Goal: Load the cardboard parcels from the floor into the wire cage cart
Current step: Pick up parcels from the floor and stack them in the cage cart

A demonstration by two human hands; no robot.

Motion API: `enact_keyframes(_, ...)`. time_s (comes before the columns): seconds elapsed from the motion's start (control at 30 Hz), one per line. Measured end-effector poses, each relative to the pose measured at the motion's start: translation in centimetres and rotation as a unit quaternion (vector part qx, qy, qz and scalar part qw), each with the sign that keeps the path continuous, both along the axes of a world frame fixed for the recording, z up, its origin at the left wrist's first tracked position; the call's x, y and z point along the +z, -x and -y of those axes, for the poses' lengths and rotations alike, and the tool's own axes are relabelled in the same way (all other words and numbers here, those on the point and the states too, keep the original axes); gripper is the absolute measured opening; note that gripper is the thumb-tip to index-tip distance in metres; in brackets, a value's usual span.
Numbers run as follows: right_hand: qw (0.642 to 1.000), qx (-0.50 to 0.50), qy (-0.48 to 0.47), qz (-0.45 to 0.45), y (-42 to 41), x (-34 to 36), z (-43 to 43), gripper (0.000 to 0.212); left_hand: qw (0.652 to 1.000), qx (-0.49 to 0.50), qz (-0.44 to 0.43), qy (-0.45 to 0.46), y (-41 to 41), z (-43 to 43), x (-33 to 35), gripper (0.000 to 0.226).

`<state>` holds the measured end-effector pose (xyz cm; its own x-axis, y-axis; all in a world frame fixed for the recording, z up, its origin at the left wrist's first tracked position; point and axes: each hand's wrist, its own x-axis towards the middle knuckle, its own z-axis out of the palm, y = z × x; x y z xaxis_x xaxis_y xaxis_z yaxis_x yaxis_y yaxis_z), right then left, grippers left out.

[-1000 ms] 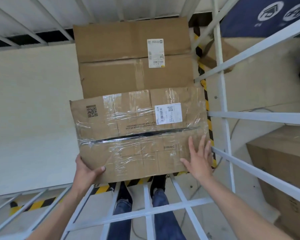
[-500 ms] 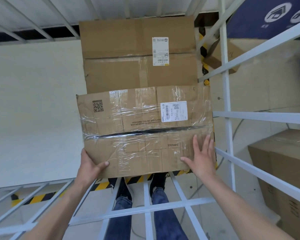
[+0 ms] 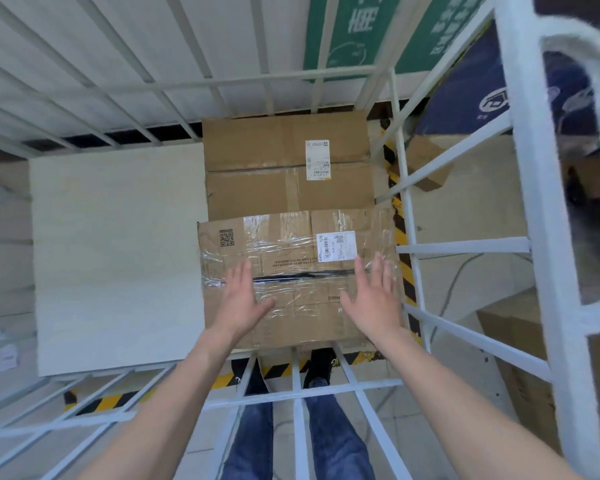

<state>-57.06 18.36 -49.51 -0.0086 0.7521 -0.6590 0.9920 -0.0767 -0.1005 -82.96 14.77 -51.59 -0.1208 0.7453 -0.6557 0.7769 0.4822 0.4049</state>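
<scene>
Currently, the head view looks down into the cart, a white wire cage seen from above. Two parcels lie flat inside it, along its right wall.

1. Near parcel: brown cardboard wrapped in clear tape, with a white label toward its right side and a printed QR code at its left. A dark seam runs across its middle. Its far edge meets the far parcel; whether it overlaps cannot be told.
2. Far parcel: plain cardboard with a white label, set against the cage's far wall.
3. White panel: lies flat to the left of both parcels, touching or just beside them.

Left hand: spread flat, palm down, fingers extended, over the left half of the near parcel. It grips nothing.
Right hand: spread flat, palm down, fingers extended, over the right half of the near parcel. It grips nothing.
Whether either palm touches the cardboard or hovers just above it cannot be told.

Through the near cage bars, blue-jeaned legs and black shoes stand by yellow-black floor tape. Further cardboard boxes sit outside the cage at right.
</scene>
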Motion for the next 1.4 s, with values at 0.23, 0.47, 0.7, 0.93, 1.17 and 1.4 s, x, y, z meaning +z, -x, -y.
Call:
enact_keyframes(0.23,0.998,0.000,-0.032,-0.056,2.3,13.2,0.4,0.080,0.989,-0.133,-0.031,-0.056,-3.8,-2.2,15.8,0.094)
enact_keyframes(0.47,0.989,-0.050,-0.098,-0.103,0.9,25.4,6.2,0.079,0.975,-0.179,-0.028,-0.130,-7.0,0.7,27.6,0.086)
enact_keyframes(0.7,0.961,-0.184,-0.186,-0.090,-4.3,35.2,14.8,0.077,0.927,-0.329,0.036,-0.177,-14.6,5.1,35.8,0.077)
enact_keyframes(0.93,0.899,-0.365,-0.239,-0.032,-13.4,39.9,27.2,0.073,0.822,-0.516,0.117,-0.212,-26.3,10.0,40.7,0.077)
enact_keyframes(1.17,0.826,-0.509,-0.241,0.016,-21.8,40.9,40.6,0.072,0.698,-0.670,0.147,-0.203,-38.3,15.6,43.5,0.077)
enact_keyframes(1.4,0.803,-0.541,-0.247,0.042,-30.8,40.3,49.9,0.073,0.640,-0.735,0.131,-0.184,-48.9,20.2,43.4,0.078)
